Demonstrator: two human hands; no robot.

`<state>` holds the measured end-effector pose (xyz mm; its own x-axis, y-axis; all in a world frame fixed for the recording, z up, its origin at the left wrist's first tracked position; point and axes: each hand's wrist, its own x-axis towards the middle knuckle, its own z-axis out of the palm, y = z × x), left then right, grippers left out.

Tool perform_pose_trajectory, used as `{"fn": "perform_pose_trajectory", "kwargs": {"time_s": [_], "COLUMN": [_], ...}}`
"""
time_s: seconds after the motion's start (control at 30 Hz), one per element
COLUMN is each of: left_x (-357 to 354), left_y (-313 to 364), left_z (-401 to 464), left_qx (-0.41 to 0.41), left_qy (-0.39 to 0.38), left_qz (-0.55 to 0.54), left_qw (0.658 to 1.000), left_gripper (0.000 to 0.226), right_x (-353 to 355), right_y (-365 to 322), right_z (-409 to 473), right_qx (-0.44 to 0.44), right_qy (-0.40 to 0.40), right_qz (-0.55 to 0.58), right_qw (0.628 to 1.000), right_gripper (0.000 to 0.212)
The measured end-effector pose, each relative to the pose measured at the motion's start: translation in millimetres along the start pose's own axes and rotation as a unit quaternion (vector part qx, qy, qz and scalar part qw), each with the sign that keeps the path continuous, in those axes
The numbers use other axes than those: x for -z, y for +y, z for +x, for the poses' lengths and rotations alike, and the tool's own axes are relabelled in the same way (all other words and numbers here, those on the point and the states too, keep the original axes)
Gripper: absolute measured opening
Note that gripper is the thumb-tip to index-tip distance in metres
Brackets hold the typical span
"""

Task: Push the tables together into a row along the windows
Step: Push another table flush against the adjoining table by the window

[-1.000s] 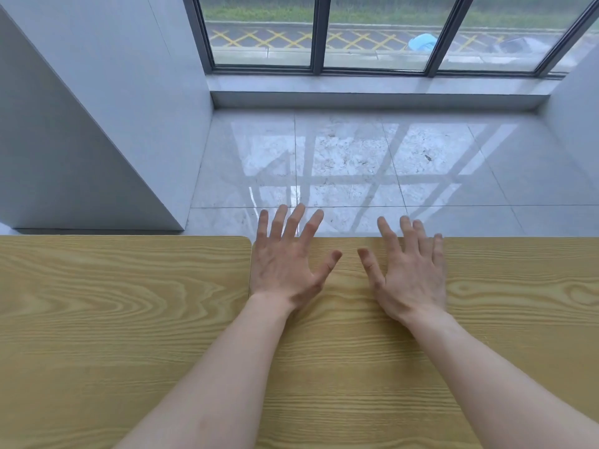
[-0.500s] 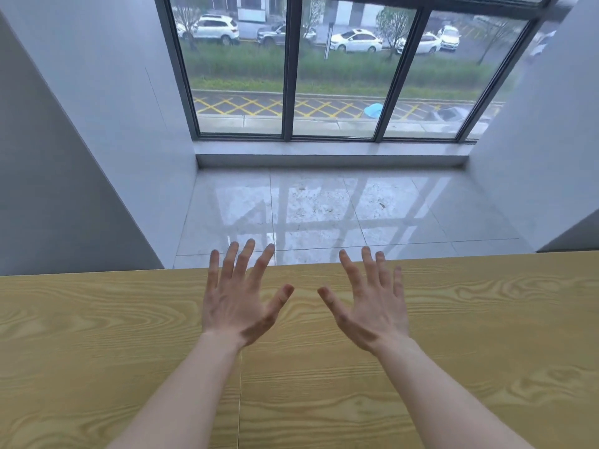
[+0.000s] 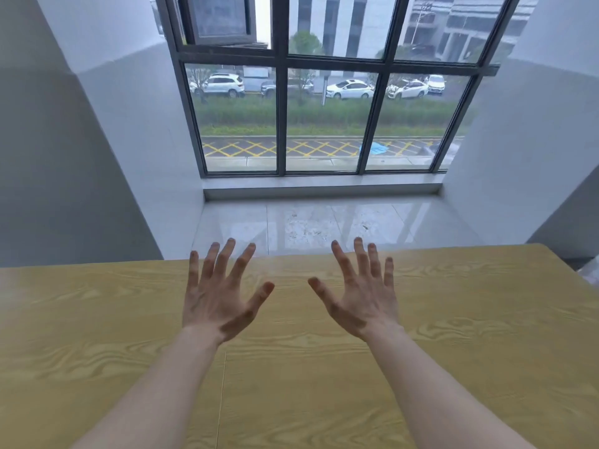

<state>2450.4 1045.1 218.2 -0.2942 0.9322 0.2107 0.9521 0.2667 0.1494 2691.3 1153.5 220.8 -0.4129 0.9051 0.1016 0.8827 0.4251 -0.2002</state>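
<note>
Two light wood-grain tables stand side by side in front of me, the left table [image 3: 81, 335] and the right table [image 3: 470, 335], meeting at a thin seam that runs under my left forearm. My left hand [image 3: 220, 296] hovers above the tabletops with fingers spread, holding nothing. To its right, my right hand [image 3: 363, 299] is raised the same way, palm down and fingers apart. The windows [image 3: 324, 124] lie straight ahead beyond the tables' far edge.
A glossy tiled floor [image 3: 324, 225] stretches between the tables and the low sill [image 3: 321, 186]. Grey-white wall columns [image 3: 97, 157] flank the window bay on the left and right. The right table's far corner [image 3: 544, 251] sits near the right wall.
My hands have lifted off the tabletop and moved apart. The view has tilted up, showing more of the windows and the street outside.
</note>
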Motion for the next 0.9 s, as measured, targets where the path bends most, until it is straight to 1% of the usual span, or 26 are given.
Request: {"fn": "perform_pose_trajectory", "kwargs": {"time_s": [0.1,0.27,0.57,0.77,0.9], "left_x": [27.5,61.9,94.2,115.2,140.7], "left_y": [12.0,27.4,29.6,-13.0,-72.5], "left_z": [-31.7,-64.9,-87.0,-109.2,-135.2], "left_qx": [0.001,0.007,0.003,0.036,0.078], "left_qy": [0.011,0.026,0.035,0.04,0.057], "left_qz": [0.005,0.01,0.022,0.029,0.025], "left_qw": [1.0,1.0,0.999,0.998,0.995], "left_gripper": [0.089,0.088,0.088,0.087,0.087], "right_x": [18.3,41.1,69.7,68.4,64.0], "right_y": [0.6,-3.1,-17.9,-62.0,-131.0], "right_z": [-31.9,-69.3,-87.6,-90.9,-92.6], "right_qx": [0.009,0.016,0.031,0.054,0.09], "right_qy": [0.016,0.017,0.025,0.015,0.018], "right_qz": [0.007,0.018,0.022,0.016,0.016], "right_qw": [1.0,1.0,0.999,0.998,0.996], "right_gripper": [0.098,0.1,0.101,0.101,0.104]}}
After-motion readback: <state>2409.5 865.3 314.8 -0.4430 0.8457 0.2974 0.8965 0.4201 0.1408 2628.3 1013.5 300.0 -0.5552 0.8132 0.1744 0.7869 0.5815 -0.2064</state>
